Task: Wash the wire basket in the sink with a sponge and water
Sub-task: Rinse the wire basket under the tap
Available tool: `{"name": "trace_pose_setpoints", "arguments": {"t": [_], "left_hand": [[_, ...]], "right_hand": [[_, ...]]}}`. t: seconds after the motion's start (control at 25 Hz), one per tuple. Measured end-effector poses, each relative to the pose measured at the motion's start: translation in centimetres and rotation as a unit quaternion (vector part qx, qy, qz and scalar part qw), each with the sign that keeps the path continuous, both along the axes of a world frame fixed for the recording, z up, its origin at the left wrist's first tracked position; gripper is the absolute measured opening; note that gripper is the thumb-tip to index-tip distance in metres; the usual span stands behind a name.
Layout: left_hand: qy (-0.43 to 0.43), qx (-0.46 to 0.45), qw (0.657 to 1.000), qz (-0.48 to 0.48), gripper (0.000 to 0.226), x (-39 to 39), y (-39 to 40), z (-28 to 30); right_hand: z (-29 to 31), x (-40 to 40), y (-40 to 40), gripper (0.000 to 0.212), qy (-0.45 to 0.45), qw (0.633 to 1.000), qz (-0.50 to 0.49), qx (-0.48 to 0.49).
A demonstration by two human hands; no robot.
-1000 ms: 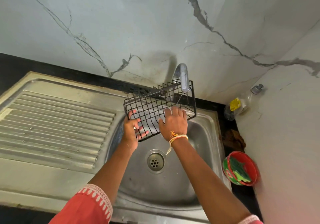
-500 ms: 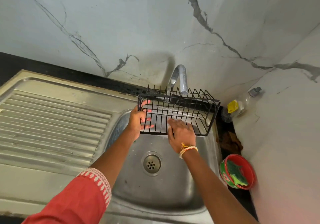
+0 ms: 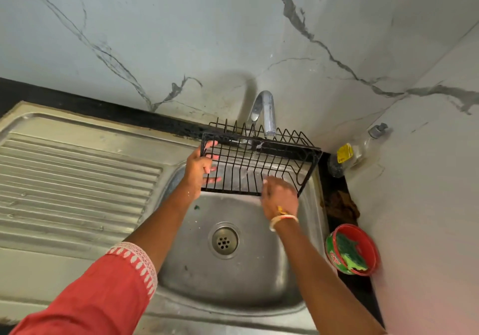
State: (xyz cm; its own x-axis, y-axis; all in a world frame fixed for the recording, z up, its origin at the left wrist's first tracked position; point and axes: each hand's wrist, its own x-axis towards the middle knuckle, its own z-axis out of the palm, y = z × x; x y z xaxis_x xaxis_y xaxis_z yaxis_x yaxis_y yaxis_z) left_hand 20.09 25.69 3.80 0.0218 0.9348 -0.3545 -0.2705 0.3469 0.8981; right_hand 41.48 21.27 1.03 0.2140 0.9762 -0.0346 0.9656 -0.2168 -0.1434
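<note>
a: basket (image 3: 259,165) is up over the sink (image 3: 233,277), right under the tap (image 3: 267,112), and there's a thin stream of water (image 3: 255,153) running down through the wires.

b: who's got it?

a: left hand (image 3: 198,170) has the left end, fingers (image 3: 211,179) curled through the wires, thumb up on the top rim. a firm grip.

b: and the right?

a: right hand (image 3: 280,196) is at the lower front edge, knuckles toward the camera. it's blurred, so whether those fingers clamp the wire or just rub it, cannot tell.

b: how's the basket sitting?

a: tipped, its open side facing the camera, the spiked back edge up by the spout. the drain (image 3: 224,240) is below both hands, well apart from them.

b: anything off to the side?

a: right of the right hand, a red tub (image 3: 352,249) with a green scrubber (image 3: 350,253) in it, on the dark counter. further back in the corner, a clear bottle (image 3: 355,150).
</note>
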Motion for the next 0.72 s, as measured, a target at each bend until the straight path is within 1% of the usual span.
{"name": "trace_pose_setpoints", "arguments": {"t": [0.04,0.08,0.12,0.16,0.2,0.24,0.28,0.32,0.36,0.4,0.44,0.48,0.52,0.56,0.6,0.64,0.68,0.72], "left_hand": [[0.002,0.008,1.0,-0.003,0.084,0.7,-0.1,0.2],[-0.002,0.021,1.0,0.002,0.079,1.5,-0.2,0.5],[-0.007,0.039,0.999,0.01,0.073,2.0,-0.2,0.8],[-0.012,0.055,0.998,0.023,0.068,2.2,-0.1,0.9],[-0.012,0.063,0.997,0.038,0.064,2.0,0.1,1.1],[-0.015,0.062,0.997,0.051,0.064,1.3,0.3,1.2],[-0.018,0.054,0.997,0.059,0.067,0.4,0.6,1.1],[-0.022,0.04,0.997,0.066,0.073,-0.6,0.8,0.7],[-0.024,0.028,0.997,0.069,0.079,-1.4,0.8,0.3],[-0.022,0.02,0.997,0.07,0.083,-1.8,0.7,0.0],[-0.018,0.019,0.997,0.066,0.085,-1.7,0.5,-0.1],[-0.018,0.021,0.998,0.063,0.083,-1.1,0.3,-0.1],[-0.026,0.028,0.997,0.062,0.079,-0.4,0.1,-0.1],[-0.036,0.042,0.996,0.065,0.071,0.3,0.0,-0.1],[-0.034,0.051,0.996,0.069,0.064,0.5,-0.1,0.1],[-0.024,0.052,0.996,0.071,0.063,0.2,-0.1,0.3],[-0.012,0.043,0.996,0.073,0.067,-0.4,0.1,0.4],[-0.008,0.03,0.996,0.08,0.071,-1.3,0.2,0.4]], "right_hand": [[-0.3,-2.6,-0.1,0.056,-0.038,0.999,-0.02,-0.02],[-0.3,-5.8,-0.2,0.061,-0.05,0.998,0.001,-0.036],[-0.2,-8.5,-0.2,0.064,-0.051,0.996,0.063,-0.041],[-0.1,-10.1,-0.2,0.064,-0.038,0.988,0.146,-0.042],[0.3,-10.0,0.2,0.061,-0.019,0.974,0.221,-0.04],[0.8,-8.5,1.0,0.056,0.012,0.964,0.262,-0.035],[1.1,-6.2,1.6,0.051,0.032,0.962,0.268,-0.032],[0.9,-3.7,1.8,0.049,0.027,0.972,0.232,-0.026],[0.7,-1.6,1.9,0.05,-0.001,0.987,0.161,-0.013],[0.7,-1.2,1.8,0.053,-0.038,0.996,0.083,-0.013],[0.6,-2.3,1.8,0.058,-0.066,0.997,0.028,-0.039],[0.4,-4.7,1.8,0.064,-0.09,0.993,0.025,-0.066],[0.3,-7.6,1.6,0.068,-0.094,0.989,0.075,-0.082],[0.2,-10.1,1.2,0.067,-0.089,0.98,0.154,-0.092],[0.3,-11.3,1.0,0.063,-0.06,0.967,0.229,-0.095],[0.5,-10.7,1.2,0.06,-0.029,0.956,0.277,-0.091],[0.8,-8.7,1.7,0.057,-0.002,0.955,0.286,-0.077],[0.8,-6.3,2.0,0.055,0.009,0.964,0.26,-0.063]]}}
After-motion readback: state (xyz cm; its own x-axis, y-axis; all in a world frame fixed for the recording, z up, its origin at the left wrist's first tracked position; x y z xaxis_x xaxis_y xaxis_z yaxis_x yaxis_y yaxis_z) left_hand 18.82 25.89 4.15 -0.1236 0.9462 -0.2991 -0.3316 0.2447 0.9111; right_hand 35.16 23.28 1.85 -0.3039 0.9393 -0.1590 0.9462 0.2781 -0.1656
